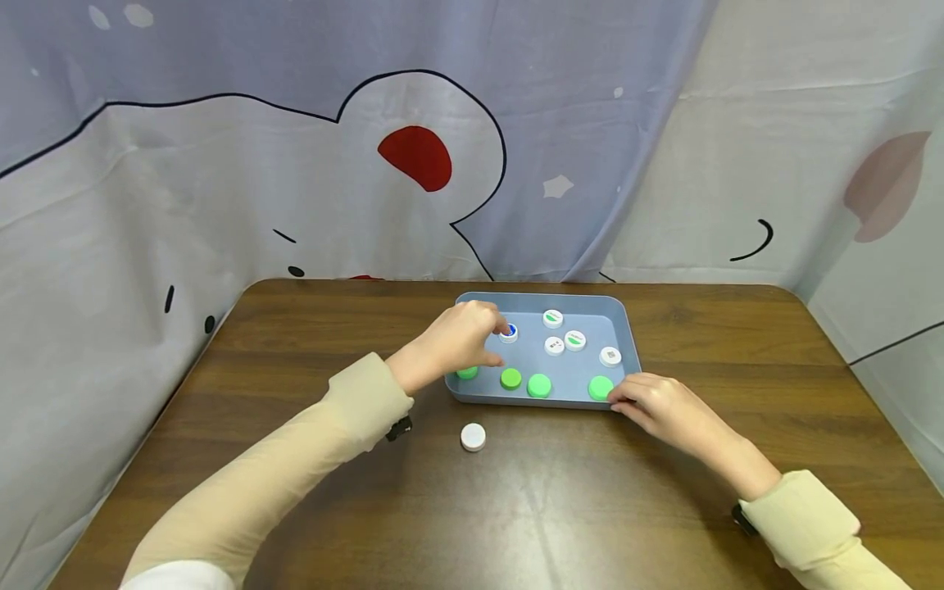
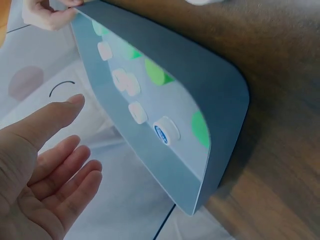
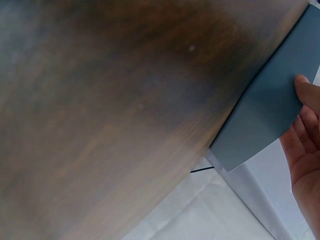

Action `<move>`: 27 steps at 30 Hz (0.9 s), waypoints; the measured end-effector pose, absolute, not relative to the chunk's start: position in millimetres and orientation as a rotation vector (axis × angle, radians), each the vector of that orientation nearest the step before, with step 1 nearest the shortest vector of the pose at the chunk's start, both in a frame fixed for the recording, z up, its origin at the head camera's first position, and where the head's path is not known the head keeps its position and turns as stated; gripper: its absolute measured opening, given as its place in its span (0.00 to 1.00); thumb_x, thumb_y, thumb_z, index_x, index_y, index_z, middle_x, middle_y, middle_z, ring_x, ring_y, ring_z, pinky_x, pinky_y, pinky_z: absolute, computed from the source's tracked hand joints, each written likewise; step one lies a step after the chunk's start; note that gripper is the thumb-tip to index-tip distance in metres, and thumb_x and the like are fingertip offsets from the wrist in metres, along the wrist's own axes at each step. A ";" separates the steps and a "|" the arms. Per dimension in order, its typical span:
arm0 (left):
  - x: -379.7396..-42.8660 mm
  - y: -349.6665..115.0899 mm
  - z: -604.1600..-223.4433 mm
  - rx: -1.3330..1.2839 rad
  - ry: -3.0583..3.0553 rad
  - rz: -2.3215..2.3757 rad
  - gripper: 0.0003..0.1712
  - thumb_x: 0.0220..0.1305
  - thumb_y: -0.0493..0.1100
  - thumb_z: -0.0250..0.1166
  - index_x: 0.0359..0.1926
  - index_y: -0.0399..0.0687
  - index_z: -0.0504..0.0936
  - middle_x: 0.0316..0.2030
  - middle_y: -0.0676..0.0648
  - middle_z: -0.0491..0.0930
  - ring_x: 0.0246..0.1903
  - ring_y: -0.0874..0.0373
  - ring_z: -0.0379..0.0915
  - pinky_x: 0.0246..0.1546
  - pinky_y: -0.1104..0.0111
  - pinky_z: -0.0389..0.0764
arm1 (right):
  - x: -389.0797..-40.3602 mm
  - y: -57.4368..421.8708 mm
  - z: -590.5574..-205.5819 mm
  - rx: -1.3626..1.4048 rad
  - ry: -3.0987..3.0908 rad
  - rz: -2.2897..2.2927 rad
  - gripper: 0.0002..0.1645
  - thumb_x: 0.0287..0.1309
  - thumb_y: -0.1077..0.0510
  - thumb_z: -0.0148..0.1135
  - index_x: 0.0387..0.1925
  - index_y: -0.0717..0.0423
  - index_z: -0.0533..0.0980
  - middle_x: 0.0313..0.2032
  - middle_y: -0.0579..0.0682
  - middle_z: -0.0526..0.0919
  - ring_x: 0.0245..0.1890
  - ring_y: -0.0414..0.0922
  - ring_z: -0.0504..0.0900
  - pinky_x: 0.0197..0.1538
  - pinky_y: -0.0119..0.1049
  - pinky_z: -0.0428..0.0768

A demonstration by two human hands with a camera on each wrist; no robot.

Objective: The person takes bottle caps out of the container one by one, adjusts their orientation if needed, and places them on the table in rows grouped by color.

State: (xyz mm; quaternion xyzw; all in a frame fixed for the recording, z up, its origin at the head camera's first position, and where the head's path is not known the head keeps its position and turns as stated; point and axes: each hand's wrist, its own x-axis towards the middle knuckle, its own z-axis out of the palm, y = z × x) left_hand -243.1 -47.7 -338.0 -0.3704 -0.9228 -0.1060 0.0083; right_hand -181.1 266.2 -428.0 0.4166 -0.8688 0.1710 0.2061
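Note:
A blue-grey tray (image 1: 568, 404) holds several white bottle caps and several green ones. My left hand (image 1: 465, 336) hovers over the tray's left end, its thumb and fingers spread apart with nothing between them. Close to those fingertips lies a white cap with a blue label (image 1: 510, 333); the left wrist view shows a gap between them. At the front right corner, my right hand (image 1: 660, 408) pinches the tray wall (image 3: 260, 117), thumb outside and fingers inside. A light green cap (image 1: 601, 388) lies beside its fingertips. Part of the leftmost green cap (image 1: 468, 373) is hidden by my left hand.
One white cap (image 1: 473, 437) lies on the brown wooden table (image 1: 332, 492) in front of the tray. Behind the table's far edge hangs a printed curtain (image 1: 295, 188). White caps (image 1: 575, 340) sit in the tray's middle and right, green caps (image 1: 539, 386) along its front.

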 end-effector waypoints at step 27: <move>-288.3 -37.5 -336.3 -1.109 -2.968 -0.350 0.23 0.50 0.47 0.74 0.47 0.40 0.85 0.44 0.45 0.85 0.46 0.53 0.80 0.49 0.64 0.79 | -180.7 265.4 -427.1 1.171 -2.398 0.514 0.16 0.32 0.67 0.77 0.28 0.53 0.81 0.28 0.39 0.82 0.28 0.34 0.79 0.35 0.24 0.76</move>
